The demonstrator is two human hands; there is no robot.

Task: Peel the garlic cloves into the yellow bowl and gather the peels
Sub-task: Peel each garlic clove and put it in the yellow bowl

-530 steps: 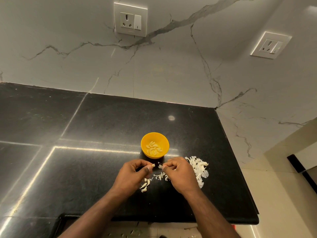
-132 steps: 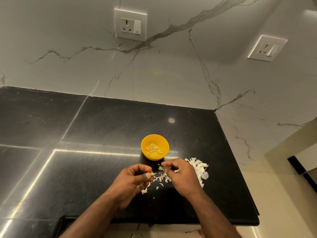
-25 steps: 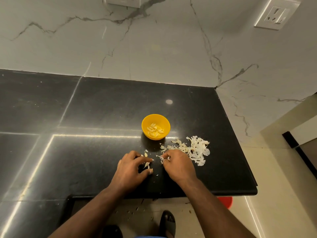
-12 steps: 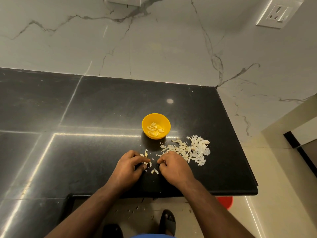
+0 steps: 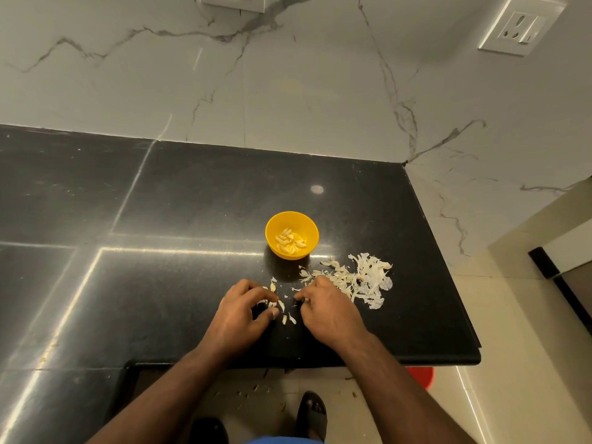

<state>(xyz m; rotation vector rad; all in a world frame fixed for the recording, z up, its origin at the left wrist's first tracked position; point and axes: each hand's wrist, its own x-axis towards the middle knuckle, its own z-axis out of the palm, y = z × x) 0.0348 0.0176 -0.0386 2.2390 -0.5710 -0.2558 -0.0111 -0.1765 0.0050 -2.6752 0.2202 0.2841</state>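
Note:
The yellow bowl (image 5: 274, 224) stands on the black counter (image 5: 179, 283) with several peeled garlic cloves (image 5: 290, 241) lying in it. A heap of white garlic peels (image 5: 363, 280) lies just to its right and nearer me. A few loose peels (image 5: 286, 317) are scattered between my hands. My left hand (image 5: 242, 314) rests on the counter with curled fingers and pinches small peel bits between thumb and fingertips. My right hand (image 5: 328, 310) is knuckles-up beside the heap. Its curled fingertips touch the counter, and whatever is under them is hidden.
The counter's front edge (image 5: 352, 363) is right below my wrists, and its right edge (image 5: 448, 267) runs close to the peel heap. A marble wall with a socket (image 5: 522, 25) rises behind. On the floor are peel scraps (image 5: 253, 389), my sandalled foot (image 5: 310, 411) and a red object (image 5: 421, 376).
My hands came down from peeling a clove in the air to the counter. Over the last second my right hand slid left toward my left hand, among the loose peels.

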